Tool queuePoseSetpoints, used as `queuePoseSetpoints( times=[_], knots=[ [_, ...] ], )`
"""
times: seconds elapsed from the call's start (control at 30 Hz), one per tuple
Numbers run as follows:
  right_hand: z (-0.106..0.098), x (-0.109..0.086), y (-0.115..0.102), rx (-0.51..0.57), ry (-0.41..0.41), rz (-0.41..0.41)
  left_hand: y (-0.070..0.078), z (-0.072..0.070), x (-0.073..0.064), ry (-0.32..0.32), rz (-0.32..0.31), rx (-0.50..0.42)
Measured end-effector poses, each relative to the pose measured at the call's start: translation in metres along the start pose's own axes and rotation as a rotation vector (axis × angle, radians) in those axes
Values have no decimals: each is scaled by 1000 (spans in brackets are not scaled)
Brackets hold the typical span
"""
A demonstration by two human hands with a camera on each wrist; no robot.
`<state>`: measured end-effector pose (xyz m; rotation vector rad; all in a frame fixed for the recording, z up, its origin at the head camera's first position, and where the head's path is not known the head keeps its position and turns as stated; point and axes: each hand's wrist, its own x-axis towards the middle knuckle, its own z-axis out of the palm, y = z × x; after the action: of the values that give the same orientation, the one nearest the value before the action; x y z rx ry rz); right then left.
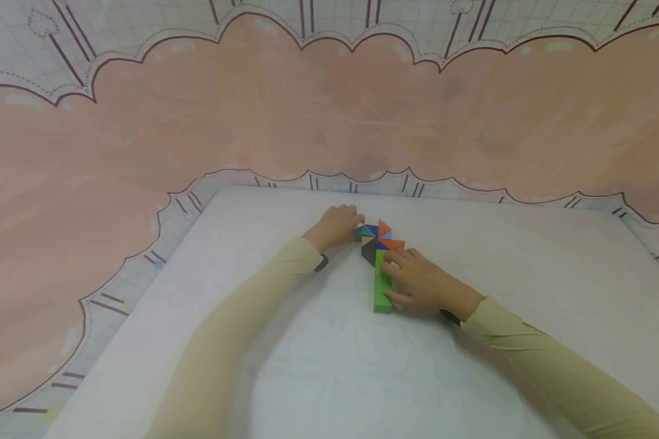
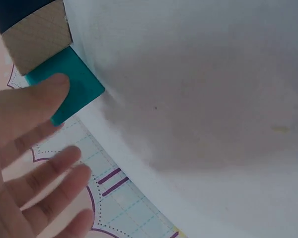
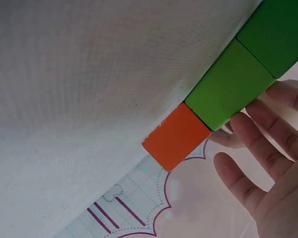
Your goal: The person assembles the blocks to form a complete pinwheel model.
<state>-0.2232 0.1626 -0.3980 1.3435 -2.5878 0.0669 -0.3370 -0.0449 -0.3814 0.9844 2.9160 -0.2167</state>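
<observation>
A pinwheel-like ring of colored triangular blocks [image 1: 383, 227] lies on the white tabletop. My left hand [image 1: 336, 227] is at its left edge and pinches a teal block [image 2: 77, 82] between thumb and index finger, the other fingers spread apart. Below the ring, a row of green blocks [image 1: 382, 286] runs toward me like a stem. My right hand [image 1: 425, 283] rests against the right side of this row, fingers loosely bent, not wrapped around it. An orange block [image 3: 176, 137] adjoins the light green block [image 3: 231, 84] in the right wrist view.
The white table [image 1: 307, 366] extends around the blocks on all sides. Beyond its edges lies a pink cloud-patterned floor covering [image 1: 318, 116]. A dark band [image 1: 321, 263] sits at the left wrist, another [image 1: 450, 317] at the right.
</observation>
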Motion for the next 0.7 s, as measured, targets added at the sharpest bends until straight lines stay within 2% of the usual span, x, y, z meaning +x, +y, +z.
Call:
queuePoseSetpoints(
  times=[0.13,0.23,0.47,0.7],
  knots=[
    [0,1,0,7,-12,7,-2,-1,-6,-5,-36,-30],
    [0,1,0,3,-24,16,-2,-1,-9,-24,-38,-78],
    [1,1,1,6,-37,23,2,0,-3,-50,47,-132],
    [2,1,1,-8,-23,11,8,-2,1,-67,58,-112]
  ],
)
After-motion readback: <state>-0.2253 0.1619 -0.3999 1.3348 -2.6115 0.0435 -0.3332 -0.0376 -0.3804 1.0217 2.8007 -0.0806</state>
